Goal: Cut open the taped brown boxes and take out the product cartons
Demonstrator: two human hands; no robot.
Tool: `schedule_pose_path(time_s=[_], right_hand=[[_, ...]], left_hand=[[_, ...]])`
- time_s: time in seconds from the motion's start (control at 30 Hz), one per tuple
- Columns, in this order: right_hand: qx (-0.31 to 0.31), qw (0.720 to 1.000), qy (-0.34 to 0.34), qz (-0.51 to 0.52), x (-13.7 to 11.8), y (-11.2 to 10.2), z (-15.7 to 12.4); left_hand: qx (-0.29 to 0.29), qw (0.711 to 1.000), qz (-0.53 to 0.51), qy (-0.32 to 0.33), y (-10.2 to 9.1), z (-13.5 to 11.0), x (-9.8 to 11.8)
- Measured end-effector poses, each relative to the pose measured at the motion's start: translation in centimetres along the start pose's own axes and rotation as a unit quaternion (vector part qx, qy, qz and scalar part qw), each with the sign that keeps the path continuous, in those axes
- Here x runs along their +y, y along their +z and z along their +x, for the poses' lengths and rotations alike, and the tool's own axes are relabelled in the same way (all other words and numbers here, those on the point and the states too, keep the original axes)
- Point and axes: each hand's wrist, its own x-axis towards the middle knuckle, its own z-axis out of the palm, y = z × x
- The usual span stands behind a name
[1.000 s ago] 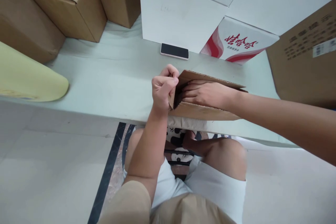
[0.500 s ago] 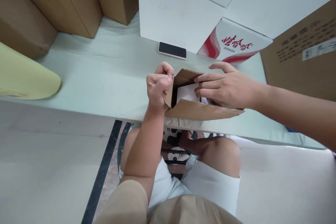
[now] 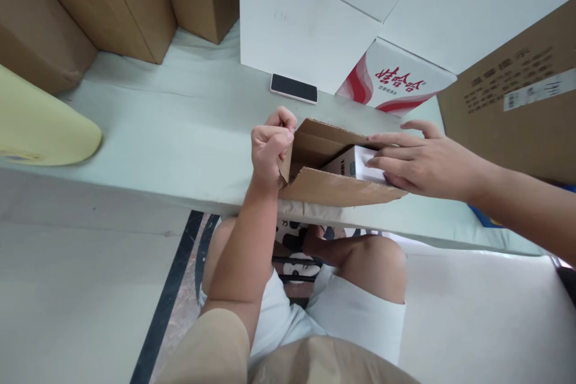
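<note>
An open brown cardboard box sits at the front edge of the table. My left hand is closed on the box's left end flap, its fingers curled over the cardboard. Inside the box, toward the right, is a smaller white box with dark printing on its left side. My right hand reaches in from the right, fingers over the white box and the little finger raised. Its thumb is hidden, as is the right part of the white box.
A phone lies beyond the box, before large white boxes. A red-and-white carton and a big brown carton stand at right. Brown boxes and a pale yellow rounded object are at left.
My right hand has moved to the right, and the white box has shifted right with it, uncovering the left interior of the cardboard box. My left hand keeps its hold on the flap.
</note>
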Motion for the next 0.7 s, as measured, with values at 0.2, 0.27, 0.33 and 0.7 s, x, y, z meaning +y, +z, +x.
schedule_pose_path(time_s=[0.2,0.27,0.33,0.7], right_hand=[[-0.046,0.999,-0.022,-0.012,0.2,-1.2,1.0],[-0.052,0.998,-0.036,0.013,0.3,-1.1,1.6],[-0.045,0.996,-0.057,0.05,0.3,-0.7,2.2],[-0.082,0.992,-0.072,0.057,1.0,0.3,3.8]], left_hand=[[0.005,1.0,0.007,-0.013,0.1,0.1,0.0],[-0.005,1.0,0.005,-0.008,0.0,0.1,0.0],[-0.009,1.0,0.014,-0.006,-0.1,0.1,0.0],[-0.02,0.999,0.049,-0.006,0.1,0.4,0.4]])
